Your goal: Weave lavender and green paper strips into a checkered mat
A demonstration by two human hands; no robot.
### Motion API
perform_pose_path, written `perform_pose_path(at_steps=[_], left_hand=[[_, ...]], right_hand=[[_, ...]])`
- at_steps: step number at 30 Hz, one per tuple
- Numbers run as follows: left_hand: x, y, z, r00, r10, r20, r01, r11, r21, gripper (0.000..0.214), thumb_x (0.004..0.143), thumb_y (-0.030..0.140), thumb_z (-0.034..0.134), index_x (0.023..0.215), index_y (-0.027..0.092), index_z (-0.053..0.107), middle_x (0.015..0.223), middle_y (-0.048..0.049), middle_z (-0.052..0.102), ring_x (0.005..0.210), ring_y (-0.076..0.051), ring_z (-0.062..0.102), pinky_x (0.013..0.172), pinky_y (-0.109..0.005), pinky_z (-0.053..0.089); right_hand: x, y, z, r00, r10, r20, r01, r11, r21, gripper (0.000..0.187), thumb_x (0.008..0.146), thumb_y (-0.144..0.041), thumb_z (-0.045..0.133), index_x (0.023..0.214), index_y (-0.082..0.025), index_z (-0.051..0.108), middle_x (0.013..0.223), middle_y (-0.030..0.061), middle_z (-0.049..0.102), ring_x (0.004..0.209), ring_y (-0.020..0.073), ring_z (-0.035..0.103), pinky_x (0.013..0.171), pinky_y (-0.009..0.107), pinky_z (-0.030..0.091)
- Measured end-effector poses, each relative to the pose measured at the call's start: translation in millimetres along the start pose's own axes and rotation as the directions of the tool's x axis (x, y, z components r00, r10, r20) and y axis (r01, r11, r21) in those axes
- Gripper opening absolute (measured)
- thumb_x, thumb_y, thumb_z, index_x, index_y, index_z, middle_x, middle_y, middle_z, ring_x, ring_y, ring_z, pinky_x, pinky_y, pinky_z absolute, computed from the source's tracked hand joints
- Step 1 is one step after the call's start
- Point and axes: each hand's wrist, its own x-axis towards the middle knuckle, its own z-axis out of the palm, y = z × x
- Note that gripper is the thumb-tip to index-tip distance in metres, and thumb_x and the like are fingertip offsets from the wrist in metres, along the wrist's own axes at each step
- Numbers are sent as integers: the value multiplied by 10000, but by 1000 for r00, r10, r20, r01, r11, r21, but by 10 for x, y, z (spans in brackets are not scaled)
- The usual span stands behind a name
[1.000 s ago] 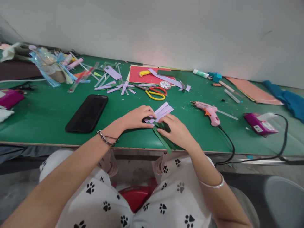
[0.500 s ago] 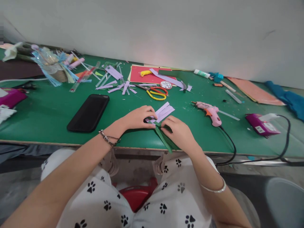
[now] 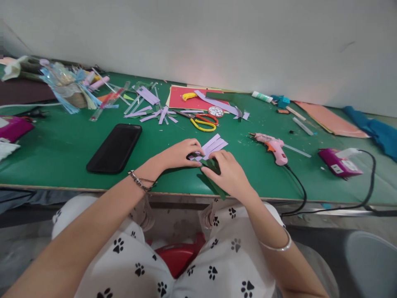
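Grey wall (image 3: 279, 49) fills the top of the frame, above a green desk (image 3: 56, 165) whose front edge runs just below the hands. Left of centre a black phone (image 3: 114, 148) lies near the left wrist; a sideways sweep of that arm could nudge it. At centre, the left hand (image 3: 184, 154) curves over the lilac-and-green woven paper (image 3: 214, 145), thumb and forefinger apart, tips against it — whether pinching or only pressing, I cannot tell. Beside it, the right hand (image 3: 229, 171) arches over the paper's lower right, its grip equally unclear. Right of centre, the pink glue gun (image 3: 273, 147) trails a cord (image 3: 299, 178) over the front edge, so a snagging arm could drag it. Mid-frame, between the hands, the weave could slip out of line — or tear — if the left fingers lift or the right pulls hard. Its green strips (image 3: 221, 194) reach the front edge, where a forearm might catch them.
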Motion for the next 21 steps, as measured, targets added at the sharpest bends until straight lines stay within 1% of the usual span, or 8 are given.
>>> perform_pose_path(at_steps=[3, 6, 10, 13, 15, 16, 19, 21], left_hand=[[-6, 39, -6, 1000, -20, 11, 20, 999, 28, 316, 768, 353, 597, 1024, 168, 594, 1029, -59, 501, 881, -176, 512, 779, -281, 418], [-31, 79, -11, 999, -35, 19, 34, 998, 51, 357, 770, 377, 593, 1061, 170, 577, 1061, -58, 493, 856, -166, 522, 763, -275, 424], [-80, 166, 6, 994, -113, 16, 109, 984, 140, 374, 810, 385, 557, 1106, 158, 560, 1047, -59, 501, 766, -148, 536, 705, -270, 435], [-120, 296, 44, 977, -212, -26, 211, 945, 248, 353, 831, 353, 548, 1120, 151, 552, 1038, -62, 506, 798, -160, 557, 702, -267, 442], [-147, 404, 82, 958, -281, -57, 283, 900, 330, 326, 835, 341, 551, 1088, 135, 563, 1011, -68, 517, 841, -181, 568, 706, -270, 448], [-161, 456, 102, 944, -319, -80, 326, 871, 369, 335, 837, 357, 548, 1083, 129, 561, 1012, -75, 519, 832, -188, 573, 680, -272, 453], [-201, 562, 158, 914, -385, -130, 400, 794, 459, 330, 853, 366, 522, 1070, 120, 559, 997, -88, 533, 821, -201, 584, 632, -272, 463], [-227, 570, 177, 919, -368, -142, 388, 784, 484, 329, 852, 382, 520, 1054, 126, 560, 976, -85, 543, 819, -203, 585, 630, -273, 470]], right_hand=[[7, -16, -21, 999, -25, 39, 27, 998, -53, 308, 749, -373, 594, 966, -165, 528, 995, 113, 597, 912, 269, 510, 735, 379, 419], [7, -5, -45, 996, -50, 70, 55, 996, -63, 254, 763, -310, 566, 976, -178, 525, 1007, 96, 603, 923, 260, 513, 745, 376, 417], [-5, 18, -65, 989, -111, 102, 116, 993, -35, 308, 780, -269, 531, 1073, -177, 508, 1089, 96, 599, 1003, 257, 506, 850, 410, 388], [7, 47, -75, 979, -159, 130, 158, 987, 15, 348, 792, -252, 520, 1132, -196, 476, 1163, 80, 580, 1079, 245, 493, 978, 464, 287], [34, 75, -87, 974, -169, 152, 166, 986, 34, 342, 792, -226, 516, 1131, -215, 472, 1173, 68, 578, 1105, 235, 493, 1019, 495, 214], [51, 90, -95, 971, -174, 164, 170, 985, 35, 334, 790, -214, 515, 1122, -223, 475, 1171, 64, 579, 1113, 232, 493, 1026, 507, 190], [92, 121, -124, 964, -197, 177, 195, 980, 28, 302, 789, -195, 514, 1087, -241, 496, 1157, 56, 581, 1124, 227, 494, 1026, 516, 164], [94, 120, -138, 964, -215, 159, 215, 976, 18, 258, 795, -202, 517, 1050, -244, 521, 1139, 49, 583, 1111, 220, 501, 1019, 497, 174]])
